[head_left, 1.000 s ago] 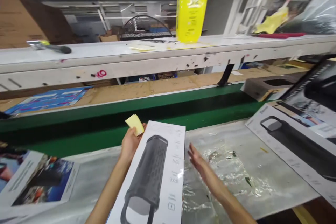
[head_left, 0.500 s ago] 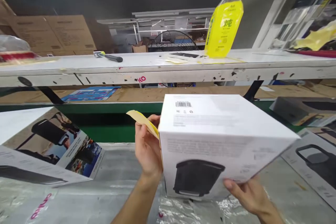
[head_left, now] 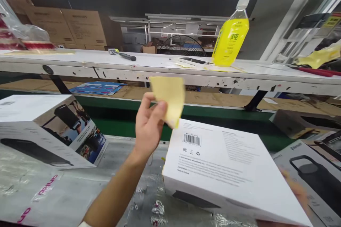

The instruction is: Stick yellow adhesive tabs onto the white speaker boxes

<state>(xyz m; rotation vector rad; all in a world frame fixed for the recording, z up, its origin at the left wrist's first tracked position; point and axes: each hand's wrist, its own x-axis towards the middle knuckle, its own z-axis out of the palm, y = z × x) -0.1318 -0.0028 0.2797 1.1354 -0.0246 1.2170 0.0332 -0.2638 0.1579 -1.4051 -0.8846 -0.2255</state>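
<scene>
My left hand (head_left: 149,126) is raised over the bench and pinches a small pale yellow sheet (head_left: 169,97) between thumb and fingers. Just right of it lies a white product box (head_left: 221,163), tilted, with a barcode and small print on its upper face and a dark speaker picture on its near side. My right hand (head_left: 297,188) shows only as a blur past the box's right edge, close against the box. Its fingers cannot be made out.
A second printed box (head_left: 48,131) lies at the left on clear plastic film (head_left: 39,191). Another speaker box (head_left: 317,170) lies at the right. Behind runs a green conveyor belt (head_left: 119,126), then a white shelf (head_left: 170,72) with a yellow bottle (head_left: 231,37) and a black-handled tool (head_left: 124,55).
The white box has tipped from standing on end to lying with its barcode face up. My left hand has come off the box and lifted the yellow sheet higher. My right hand slid right.
</scene>
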